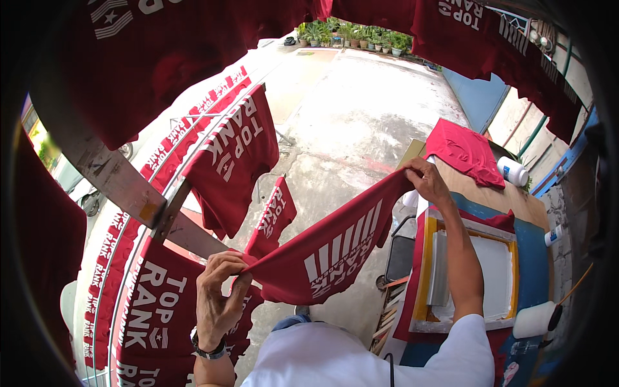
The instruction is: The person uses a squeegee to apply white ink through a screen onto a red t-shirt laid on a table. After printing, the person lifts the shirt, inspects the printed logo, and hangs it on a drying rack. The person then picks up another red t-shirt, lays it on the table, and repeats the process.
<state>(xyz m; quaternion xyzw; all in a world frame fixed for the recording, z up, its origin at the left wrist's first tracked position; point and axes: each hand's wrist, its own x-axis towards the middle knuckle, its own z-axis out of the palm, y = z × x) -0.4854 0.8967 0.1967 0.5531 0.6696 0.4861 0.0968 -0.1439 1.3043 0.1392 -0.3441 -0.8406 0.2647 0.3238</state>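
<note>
A red cloth panel with white printed stripes and lettering (335,251) hangs stretched between my two hands, sagging in the middle. My left hand (222,290), with a dark watch at the wrist, pinches its near left corner beside the end of a metal bar (187,235). Farther right and higher up, my right hand (425,177) grips the opposite corner, fingers closed on the edge. Just beyond the left hand, a smaller red printed piece (276,216) hangs. Below my right forearm lies a screen-printing frame (514,271) with yellow-taped edges on a table.
Red printed panels (235,158) hang on racks at the left, with more red cloth (174,58) overhead. A folded red cloth (464,151) and white tubs (512,171) sit on the table at right. Potted plants (387,42) line the far end of the concrete floor (361,97).
</note>
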